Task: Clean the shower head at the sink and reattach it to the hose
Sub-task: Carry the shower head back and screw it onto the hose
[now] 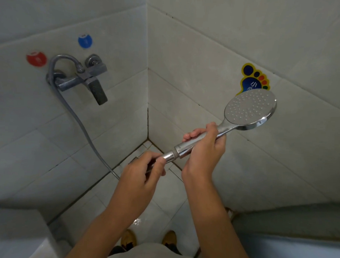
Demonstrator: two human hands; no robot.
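Left hand (144, 166) pinches hose nut (167, 155), apparently; right hand (205, 148) grips shower head (250, 108).

Left hand (144, 167) pinching, fingers curled; right hand (205, 148) wrapped, gripping; both forearms extended forward.

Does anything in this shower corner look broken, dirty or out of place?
Nothing looks broken. The grout in the wall corner is dark and stained, and the small floor tiles below it look cracked or uneven. A small wet patch shines on the floor. The shower head itself looks clean.
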